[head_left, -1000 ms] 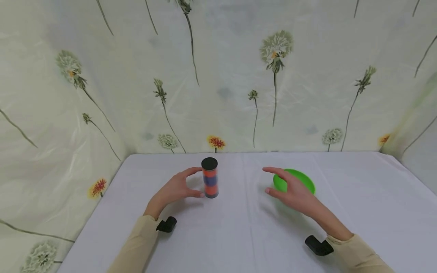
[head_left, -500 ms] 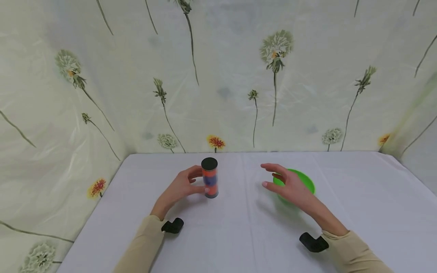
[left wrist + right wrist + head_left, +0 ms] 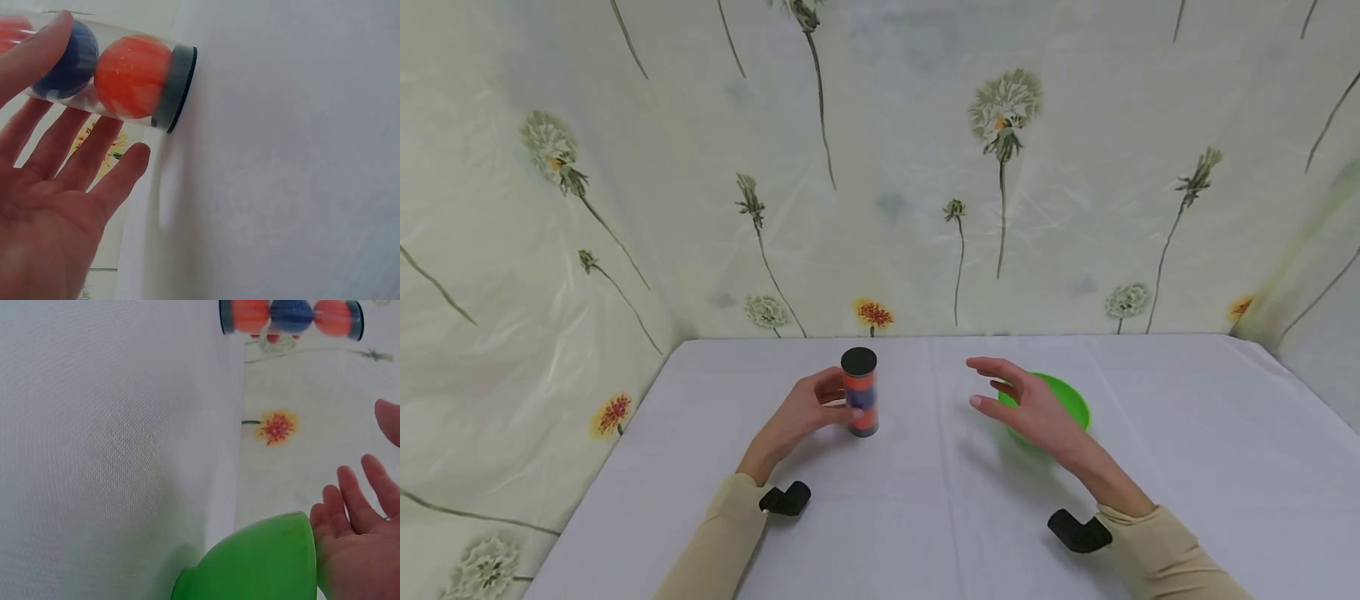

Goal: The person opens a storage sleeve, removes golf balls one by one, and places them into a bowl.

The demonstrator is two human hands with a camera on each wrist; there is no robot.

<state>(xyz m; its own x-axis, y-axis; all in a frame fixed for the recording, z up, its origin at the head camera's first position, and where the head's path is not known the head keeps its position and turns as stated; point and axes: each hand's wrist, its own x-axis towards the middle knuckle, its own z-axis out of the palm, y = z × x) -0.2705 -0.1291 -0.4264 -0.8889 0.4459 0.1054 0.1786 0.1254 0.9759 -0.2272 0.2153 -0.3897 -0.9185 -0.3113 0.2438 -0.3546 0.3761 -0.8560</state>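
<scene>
A clear tube (image 3: 861, 390) with a black lid stands upright left of the table's middle. Inside it sit two orange-red balls (image 3: 132, 78) with a blue ball (image 3: 72, 62) between them. My left hand (image 3: 796, 421) grips the tube from the left, thumb across the near side and fingers behind. My right hand (image 3: 1041, 421) hovers with fingers spread and slightly bent, holding nothing. Beyond it, partly covered by the hand in the head view, is a green bowl (image 3: 1069, 398). In the right wrist view the bowl (image 3: 259, 565) stands on the cloth beside the fingers.
A white cloth (image 3: 910, 508) covers the table. Behind and to the left hangs a pale curtain (image 3: 887, 167) printed with dandelions. Black wrist cameras sit on both sleeves, the left one (image 3: 786, 498) and the right one (image 3: 1078, 532), close above the cloth.
The left hand has moved right and its thumb and fingers have closed round the tube, which stays in place. My right hand has shifted a little left, off the bowl's near side.
</scene>
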